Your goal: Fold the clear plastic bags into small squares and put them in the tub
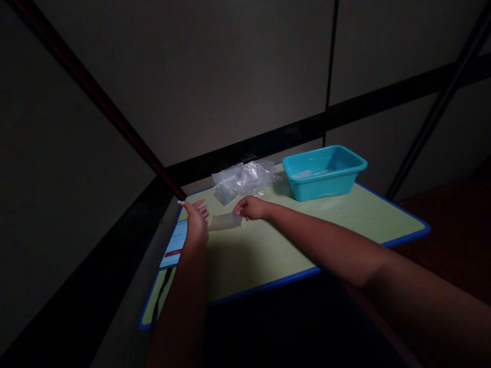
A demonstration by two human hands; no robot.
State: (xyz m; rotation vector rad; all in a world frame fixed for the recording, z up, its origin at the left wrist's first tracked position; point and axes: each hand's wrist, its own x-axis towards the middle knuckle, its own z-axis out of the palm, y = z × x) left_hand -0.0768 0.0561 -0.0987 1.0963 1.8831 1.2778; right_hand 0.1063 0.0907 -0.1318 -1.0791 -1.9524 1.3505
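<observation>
Between my hands, low over the table, is a small clear plastic bag [225, 221]. The fingers of my right hand [251, 207] pinch it at its upper right corner. My left hand [195, 217] is at the bag's left end with thumb and fingers spread apart; whether its palm side touches the bag I cannot tell. Just beyond the bag lies a loose pile of crinkled clear plastic bags [245, 179]. To the right of the pile stands a turquoise plastic basin [326, 185] with some pale, flat pieces inside.
The yellow-green table [268, 255] has a blue edge. A phone [174, 248] with a lit screen lies at its left side, partly behind my left wrist, with a dark strap [163, 289] below it. Dark panelled walls [230, 76] rise behind and to the left.
</observation>
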